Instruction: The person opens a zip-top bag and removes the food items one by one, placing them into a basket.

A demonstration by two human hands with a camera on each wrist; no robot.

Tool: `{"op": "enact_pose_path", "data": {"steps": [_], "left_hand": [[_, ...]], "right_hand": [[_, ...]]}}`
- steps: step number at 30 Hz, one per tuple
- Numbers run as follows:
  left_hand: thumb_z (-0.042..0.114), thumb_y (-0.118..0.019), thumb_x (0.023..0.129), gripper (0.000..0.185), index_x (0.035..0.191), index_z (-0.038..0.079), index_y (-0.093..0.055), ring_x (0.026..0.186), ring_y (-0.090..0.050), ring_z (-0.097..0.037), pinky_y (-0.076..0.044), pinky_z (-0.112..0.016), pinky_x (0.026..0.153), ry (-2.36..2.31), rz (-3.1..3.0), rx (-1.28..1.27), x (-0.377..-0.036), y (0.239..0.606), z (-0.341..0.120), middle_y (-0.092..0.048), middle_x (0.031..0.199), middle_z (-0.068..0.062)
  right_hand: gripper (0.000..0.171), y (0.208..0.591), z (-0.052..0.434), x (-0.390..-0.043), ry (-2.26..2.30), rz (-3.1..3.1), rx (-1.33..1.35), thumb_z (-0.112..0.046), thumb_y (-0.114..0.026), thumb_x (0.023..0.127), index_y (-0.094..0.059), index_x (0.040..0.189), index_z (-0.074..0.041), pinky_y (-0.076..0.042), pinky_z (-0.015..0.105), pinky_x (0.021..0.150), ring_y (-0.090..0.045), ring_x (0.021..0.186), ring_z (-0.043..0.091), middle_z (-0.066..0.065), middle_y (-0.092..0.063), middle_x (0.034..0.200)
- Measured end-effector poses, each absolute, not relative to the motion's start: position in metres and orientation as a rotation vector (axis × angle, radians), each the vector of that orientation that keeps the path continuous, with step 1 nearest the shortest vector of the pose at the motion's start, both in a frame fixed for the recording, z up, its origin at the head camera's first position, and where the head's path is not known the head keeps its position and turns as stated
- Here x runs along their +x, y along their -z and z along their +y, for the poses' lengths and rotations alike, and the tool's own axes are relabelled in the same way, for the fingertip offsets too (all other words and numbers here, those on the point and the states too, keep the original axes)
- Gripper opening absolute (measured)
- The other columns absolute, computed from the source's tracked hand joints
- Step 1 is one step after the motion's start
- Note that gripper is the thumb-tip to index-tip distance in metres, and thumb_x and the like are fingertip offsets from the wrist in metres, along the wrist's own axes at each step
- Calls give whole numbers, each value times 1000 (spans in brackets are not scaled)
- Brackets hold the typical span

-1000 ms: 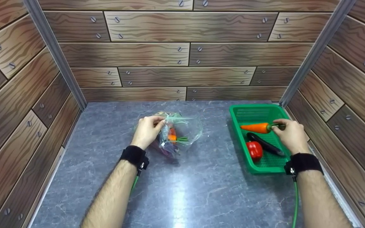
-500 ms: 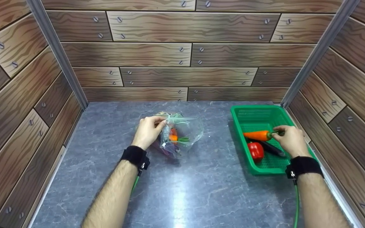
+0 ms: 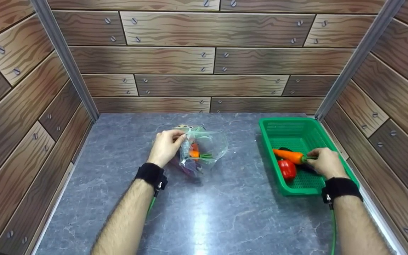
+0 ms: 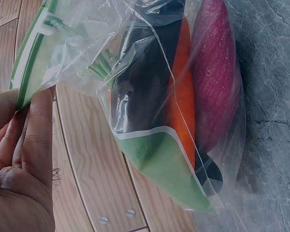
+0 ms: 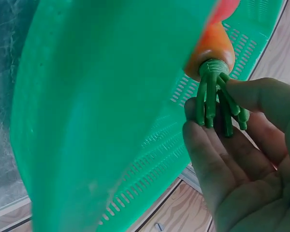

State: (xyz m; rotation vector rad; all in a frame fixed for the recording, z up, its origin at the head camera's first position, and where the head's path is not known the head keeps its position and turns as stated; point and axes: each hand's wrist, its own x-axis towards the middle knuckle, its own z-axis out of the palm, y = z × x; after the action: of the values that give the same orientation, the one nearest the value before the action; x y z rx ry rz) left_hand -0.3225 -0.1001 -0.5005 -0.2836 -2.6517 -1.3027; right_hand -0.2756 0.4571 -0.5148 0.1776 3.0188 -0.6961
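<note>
My left hand (image 3: 165,147) pinches the green-edged mouth of a clear zip bag (image 3: 214,143) near the middle of the table. Through its plastic in the left wrist view show an orange carrot (image 4: 183,116), a dark eggplant (image 4: 140,87) and a long purple-red vegetable (image 4: 215,72). Inside the green basket (image 3: 301,191) on the right, my right hand (image 3: 326,163) pinches the green stems of another carrot (image 3: 289,156) between thumb and fingers. That carrot lies across a dark eggplant (image 3: 308,169), partly covering it, beside a red bell pepper (image 3: 287,170).
The grey marbled tabletop (image 3: 236,212) lies between bag and basket. Wood-patterned walls (image 3: 175,60) enclose the back and both sides. The basket stands close to the right wall. A green cable (image 3: 333,230) hangs from the right wristband (image 3: 342,187).
My right hand has lowered the carrot into the basket, its stem end shifting toward me, so it now covers much of the eggplant. My left hand and the bag have stayed nearly still.
</note>
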Motion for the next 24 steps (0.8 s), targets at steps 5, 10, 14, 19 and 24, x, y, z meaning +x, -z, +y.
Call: {"op": "enact_pose_path", "data": {"steps": [5,10,14,19,24], "left_hand": [[23,-79,115,26,135,8,-87,123,-88,-32,-71,-51,109,1296,-2670,-281,-322,499,-99,-90,128,-14],[24,-78,116,27,136,8,-87,124,-88,-31,-71,-50,109,1295,-2678,-272,-324,499,-99,-90,130,-14],[24,-78,116,27,135,8,-87,123,-88,-31,-71,-50,109,1297,-2680,-266,-324,500,-99,-90,129,-14],[25,-78,115,27,134,9,-88,123,-88,-31,-71,-51,109,1293,-2679,-271,-323,499,-98,-90,128,-13],[25,-79,115,27,134,8,-87,122,-88,-31,-71,-51,109,1295,-2680,-272,-322,500,-98,-90,127,-13]], "right_hand": [[42,514,462,-273,685,2976,163,-12,-79,109,-73,140,16,-63,72,107,-72,126,63,43,-74,141],[44,510,462,-272,673,2954,176,-13,-75,112,-70,145,16,-60,75,112,-67,134,66,44,-70,147],[43,507,458,-273,682,2959,187,-14,-72,115,-70,148,13,-60,74,112,-67,136,64,42,-70,150],[45,501,449,-273,720,3007,152,-16,-72,116,-70,150,12,-61,74,111,-69,135,63,41,-72,148],[51,493,432,-273,739,3065,111,-19,-72,116,-65,157,11,-60,75,113,-71,134,62,42,-71,150]]}}
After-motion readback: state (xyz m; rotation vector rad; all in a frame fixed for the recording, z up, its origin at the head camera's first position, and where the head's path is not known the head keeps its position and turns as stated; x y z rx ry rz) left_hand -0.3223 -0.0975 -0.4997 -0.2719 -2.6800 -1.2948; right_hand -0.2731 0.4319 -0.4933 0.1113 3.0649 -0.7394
